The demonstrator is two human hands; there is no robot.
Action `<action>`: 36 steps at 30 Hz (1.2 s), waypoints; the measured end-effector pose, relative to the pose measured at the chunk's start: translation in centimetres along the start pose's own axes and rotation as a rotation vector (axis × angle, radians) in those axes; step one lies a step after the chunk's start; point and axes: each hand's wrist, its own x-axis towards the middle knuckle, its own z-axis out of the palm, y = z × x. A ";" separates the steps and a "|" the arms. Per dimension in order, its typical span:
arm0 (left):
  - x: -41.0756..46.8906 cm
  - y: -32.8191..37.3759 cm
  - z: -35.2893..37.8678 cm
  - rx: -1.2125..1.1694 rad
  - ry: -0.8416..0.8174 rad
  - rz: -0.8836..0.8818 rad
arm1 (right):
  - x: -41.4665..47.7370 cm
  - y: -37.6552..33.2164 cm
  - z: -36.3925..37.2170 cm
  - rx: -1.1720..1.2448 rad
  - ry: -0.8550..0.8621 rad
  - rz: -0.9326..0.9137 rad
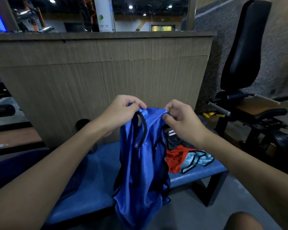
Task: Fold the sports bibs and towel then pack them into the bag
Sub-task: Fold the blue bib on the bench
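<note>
A blue mesh bib [140,171] with black trim hangs upright above the blue padded bench [93,176]. My left hand [123,110] pinches its top left shoulder and my right hand [181,120] pinches its top right shoulder. Behind it on the bench lie an orange bib [175,160], a light blue bib [196,160] with black trim, and a dark item with white stripes [173,138], partly hidden by the blue bib. I cannot tell whether that dark item is the bag.
A wood-panelled counter wall [98,77] stands just behind the bench. A black exercise machine with a padded seat back [244,47] is at the right. My knee [243,221] shows at the bottom right over grey floor.
</note>
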 end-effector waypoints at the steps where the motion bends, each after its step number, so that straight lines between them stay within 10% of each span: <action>1: -0.3 -0.1 0.2 0.032 -0.022 0.001 | 0.1 -0.5 0.1 0.059 0.019 0.027; 10: -1.1 -0.5 1.2 0.123 -0.070 0.219 | 0.4 -1.9 -0.5 0.363 0.143 0.204; 19: -0.4 0.3 1.8 0.004 -0.036 0.133 | 0.3 -1.5 -1.0 -0.047 0.144 -0.015; 25: -0.1 0.5 1.6 -0.096 -0.041 0.107 | -0.9 -0.1 -0.4 -0.460 -0.167 -0.159; 36: -0.3 -0.3 0.6 -0.006 -0.011 0.104 | 0.0 -1.4 -1.6 -0.460 0.011 -0.269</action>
